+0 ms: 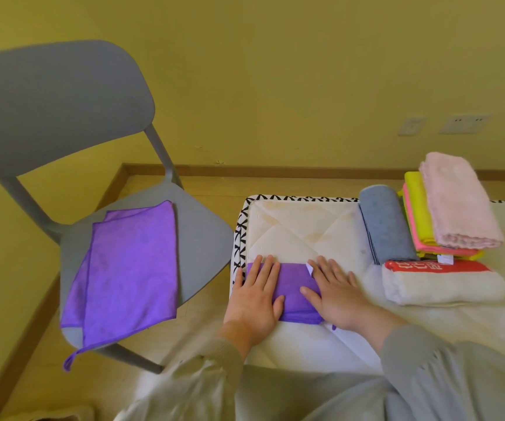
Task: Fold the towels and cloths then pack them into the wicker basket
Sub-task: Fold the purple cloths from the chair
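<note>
Purple cloth (292, 287), longer left-right — left hand (252, 302), right hand (337, 294) press it, fingers (267, 270) straight.

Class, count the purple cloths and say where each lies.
2. The loose purple cloth lies on the grey chair seat; the folded purple cloth sits on the mattress under the left hand and right hand. Overlapping layers could hide another.

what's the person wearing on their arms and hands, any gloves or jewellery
The left hand and right hand are bare: no gloves, rings or watch show. Each arm wears a loose, plain long sleeve down to the wrist, with no markings. The left sleeve looks grey-beige, the right sleeve a cooler grey.
</note>
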Action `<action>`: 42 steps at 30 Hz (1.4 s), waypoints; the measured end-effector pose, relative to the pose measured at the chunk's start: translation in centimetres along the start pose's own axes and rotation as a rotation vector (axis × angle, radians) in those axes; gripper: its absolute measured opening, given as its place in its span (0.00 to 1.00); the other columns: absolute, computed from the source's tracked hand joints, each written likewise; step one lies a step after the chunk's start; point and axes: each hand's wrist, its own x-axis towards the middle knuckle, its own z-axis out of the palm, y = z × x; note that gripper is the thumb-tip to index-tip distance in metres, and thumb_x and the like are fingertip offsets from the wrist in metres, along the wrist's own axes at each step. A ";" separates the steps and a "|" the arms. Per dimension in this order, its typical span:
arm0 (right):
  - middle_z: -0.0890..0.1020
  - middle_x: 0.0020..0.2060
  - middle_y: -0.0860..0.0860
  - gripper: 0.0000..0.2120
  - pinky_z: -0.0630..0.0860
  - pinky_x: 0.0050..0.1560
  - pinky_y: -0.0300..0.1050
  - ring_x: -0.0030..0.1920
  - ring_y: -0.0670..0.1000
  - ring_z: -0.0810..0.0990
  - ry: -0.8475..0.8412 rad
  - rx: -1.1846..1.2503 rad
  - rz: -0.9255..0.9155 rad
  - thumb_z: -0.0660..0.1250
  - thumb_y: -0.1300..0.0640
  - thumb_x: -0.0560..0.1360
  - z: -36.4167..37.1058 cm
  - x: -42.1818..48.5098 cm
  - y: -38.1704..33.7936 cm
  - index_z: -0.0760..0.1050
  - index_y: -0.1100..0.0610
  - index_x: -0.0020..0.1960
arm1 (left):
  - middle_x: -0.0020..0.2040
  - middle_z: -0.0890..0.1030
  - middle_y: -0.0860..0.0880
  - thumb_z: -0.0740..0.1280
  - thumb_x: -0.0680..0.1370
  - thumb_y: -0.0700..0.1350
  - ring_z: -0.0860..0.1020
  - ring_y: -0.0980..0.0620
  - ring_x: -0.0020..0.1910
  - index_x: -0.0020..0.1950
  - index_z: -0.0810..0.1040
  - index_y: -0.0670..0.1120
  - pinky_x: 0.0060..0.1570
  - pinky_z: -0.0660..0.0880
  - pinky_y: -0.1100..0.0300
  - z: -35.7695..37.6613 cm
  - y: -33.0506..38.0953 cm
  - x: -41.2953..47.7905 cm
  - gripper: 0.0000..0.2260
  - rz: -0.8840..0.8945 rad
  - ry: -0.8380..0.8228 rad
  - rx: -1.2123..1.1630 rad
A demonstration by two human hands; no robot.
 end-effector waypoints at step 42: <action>0.79 0.31 0.59 0.07 0.65 0.27 0.42 0.30 0.61 0.77 1.164 0.043 -0.104 0.69 0.64 0.64 -13.7 3.9 0.9 0.76 0.63 0.42 | 0.77 0.36 0.48 0.35 0.76 0.57 0.32 0.50 0.74 0.77 0.36 0.50 0.73 0.35 0.48 0.2 2.0 4.2 0.31 -0.071 0.046 -0.099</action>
